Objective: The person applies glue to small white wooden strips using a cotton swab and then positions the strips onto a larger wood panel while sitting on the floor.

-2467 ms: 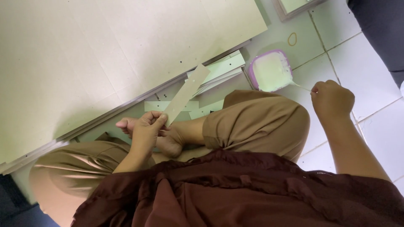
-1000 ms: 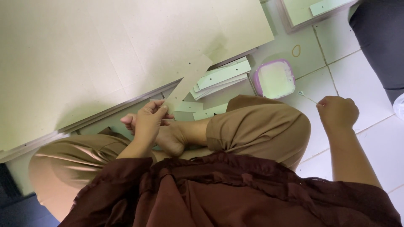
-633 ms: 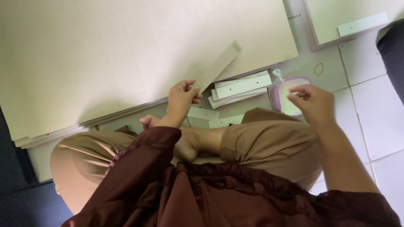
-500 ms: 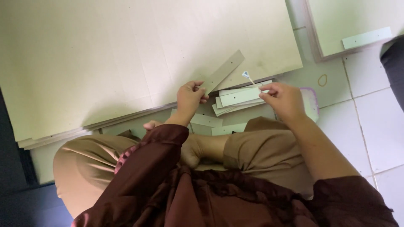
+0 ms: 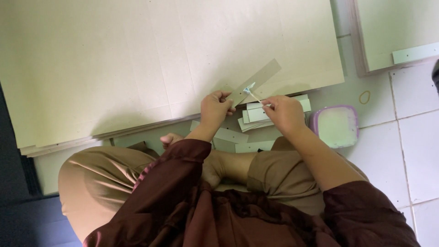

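I see a large beige cardboard sheet (image 5: pixel 137 59) covering the white tiled floor (image 5: pixel 416 151). Near its lower right edge sit a lilac-rimmed glue tub (image 5: pixel 336 126) and stacked pale strips (image 5: pixel 270 112). My left hand (image 5: pixel 215 109) pinches a long grey-brown card strip (image 5: pixel 256 81); my right hand (image 5: pixel 284 114) pinches a thin white-tipped stick (image 5: pixel 251 93) touching it.

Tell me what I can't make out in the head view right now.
- Strip: its near end is hidden in the left hand.
- Stick: its tip is too small to identify; its rear is covered by the right hand.
- Tub: contents unreadable, just pale.
- Strip pile: partly behind the right hand; count unclear.
- Board: cut off by the top edge.
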